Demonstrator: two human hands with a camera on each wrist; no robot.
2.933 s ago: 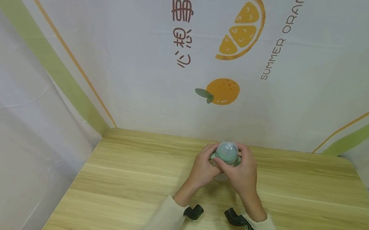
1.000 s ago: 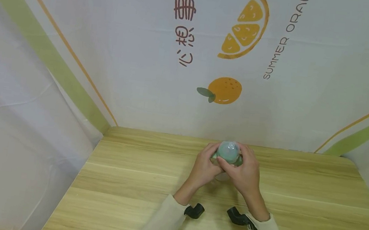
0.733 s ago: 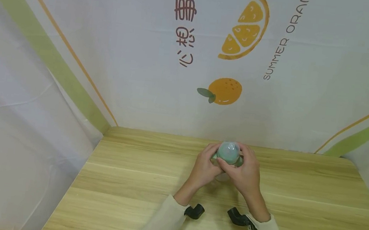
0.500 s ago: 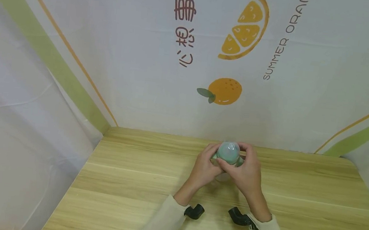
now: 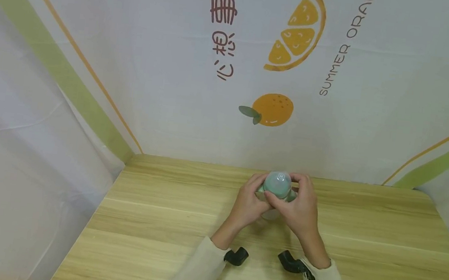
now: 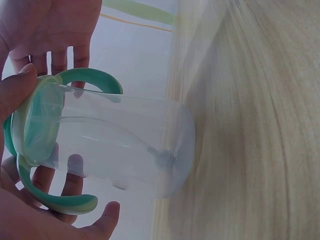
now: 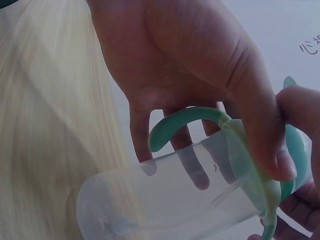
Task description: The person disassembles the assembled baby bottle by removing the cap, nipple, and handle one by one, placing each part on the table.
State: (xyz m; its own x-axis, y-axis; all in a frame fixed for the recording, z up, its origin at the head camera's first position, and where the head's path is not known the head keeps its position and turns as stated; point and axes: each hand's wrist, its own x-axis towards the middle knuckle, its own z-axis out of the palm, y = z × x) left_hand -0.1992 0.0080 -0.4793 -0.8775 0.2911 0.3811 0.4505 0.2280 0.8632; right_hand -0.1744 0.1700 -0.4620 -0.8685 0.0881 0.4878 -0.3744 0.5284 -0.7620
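A clear sippy cup [image 5: 278, 184] with two green handles and a green-tinted domed top is upright between my hands, near the table's back edge. In the left wrist view, a straw with a weighted end shows through the cup body [image 6: 110, 135], whose base is close to the tabletop. My left hand [image 5: 248, 202] grips the collar and handle area from the left, fingers behind the body. From the right, my right hand [image 5: 300, 209] holds the cup, its thumb on the pale collar [image 7: 250, 165] and its fingers behind the handle. My thumbs meet in front, just below the dome.
The wooden table [image 5: 158, 224] ends against a white curtain [image 5: 173, 84] printed with oranges and lettering. Another white cloth [image 5: 18, 182] hangs along the left side. Black wrist-camera mounts [image 5: 237, 256] stick out from both pale sleeves [image 5: 198, 269].
The right hand's fingers have shifted slightly right, opening a small gap beside the dome. The left hand keeps its grip, and the cup stays in nearly the same place.
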